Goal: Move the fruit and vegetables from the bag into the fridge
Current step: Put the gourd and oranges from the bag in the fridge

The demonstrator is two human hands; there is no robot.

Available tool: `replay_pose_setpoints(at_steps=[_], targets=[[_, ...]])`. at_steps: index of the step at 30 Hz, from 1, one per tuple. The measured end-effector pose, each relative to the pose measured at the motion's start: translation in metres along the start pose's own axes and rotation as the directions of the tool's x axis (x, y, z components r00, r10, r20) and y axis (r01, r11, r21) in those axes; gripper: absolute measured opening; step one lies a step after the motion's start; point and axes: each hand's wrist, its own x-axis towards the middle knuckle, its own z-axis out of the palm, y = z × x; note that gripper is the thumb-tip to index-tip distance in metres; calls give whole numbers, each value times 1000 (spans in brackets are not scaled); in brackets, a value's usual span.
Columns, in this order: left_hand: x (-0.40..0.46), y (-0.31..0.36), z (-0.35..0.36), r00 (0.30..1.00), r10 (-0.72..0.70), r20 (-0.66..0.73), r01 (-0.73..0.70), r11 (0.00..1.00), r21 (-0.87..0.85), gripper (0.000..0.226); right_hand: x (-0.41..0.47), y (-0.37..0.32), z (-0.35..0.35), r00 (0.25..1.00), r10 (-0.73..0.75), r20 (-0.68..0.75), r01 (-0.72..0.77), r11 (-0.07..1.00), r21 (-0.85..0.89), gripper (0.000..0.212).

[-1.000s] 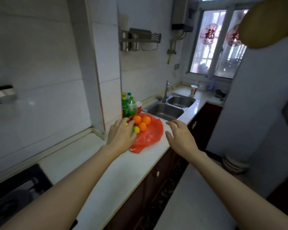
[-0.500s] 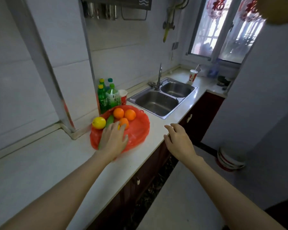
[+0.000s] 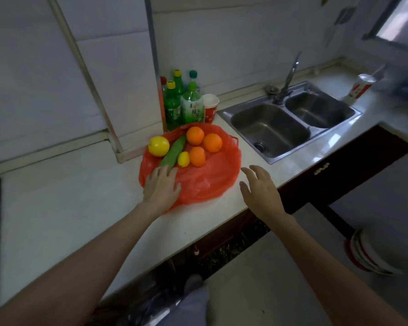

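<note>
A red plastic bag (image 3: 210, 182) lies flattened on the white counter. On it rest three oranges (image 3: 212, 142), a large yellow fruit (image 3: 158, 146), a small lemon (image 3: 183, 159) and a green cucumber (image 3: 173, 151). My left hand (image 3: 161, 188) lies flat on the bag's near left part, fingertips touching the cucumber's near end, holding nothing. My right hand (image 3: 260, 190) hovers open over the counter edge just right of the bag. No fridge is in view.
Several green bottles (image 3: 184, 102) and a red-and-white paper cup (image 3: 210, 108) stand behind the bag against a wall corner. A double steel sink (image 3: 290, 123) with a tap is to the right. Another cup (image 3: 358, 88) stands beyond it. Stacked bowls (image 3: 368, 252) sit on the floor.
The view has tilted down and closer to the counter. My left hand has slid back toward the bag's near left edge; my right hand has come up beside the bag.
</note>
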Motion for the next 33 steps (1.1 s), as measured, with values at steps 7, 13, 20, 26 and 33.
replay_pose_setpoints(at_steps=[7, 13, 20, 26, 33], targets=[[58, -28, 33, 988, -131, 82, 135, 990, -40, 56, 65, -7, 45, 995, -45, 91, 40, 998, 53, 41], [90, -47, 64, 961, -206, 183, 216, 976, -36, 70, 106, -8, 73, 985, -98, 143, 88, 993, 72, 38], [104, -52, 84, 942, -297, 158, 318, 939, -127, 71, 134, 3, 92, 972, -133, 193, 117, 989, 95, 37], [100, -46, 86, 889, -443, 117, 458, 854, -247, 71, 157, 10, 99, 949, -205, 241, 175, 975, 140, 39], [74, -20, 71, 841, -541, 33, 524, 795, -306, 76, 197, 23, 104, 895, -345, 281, 270, 923, 273, 41]])
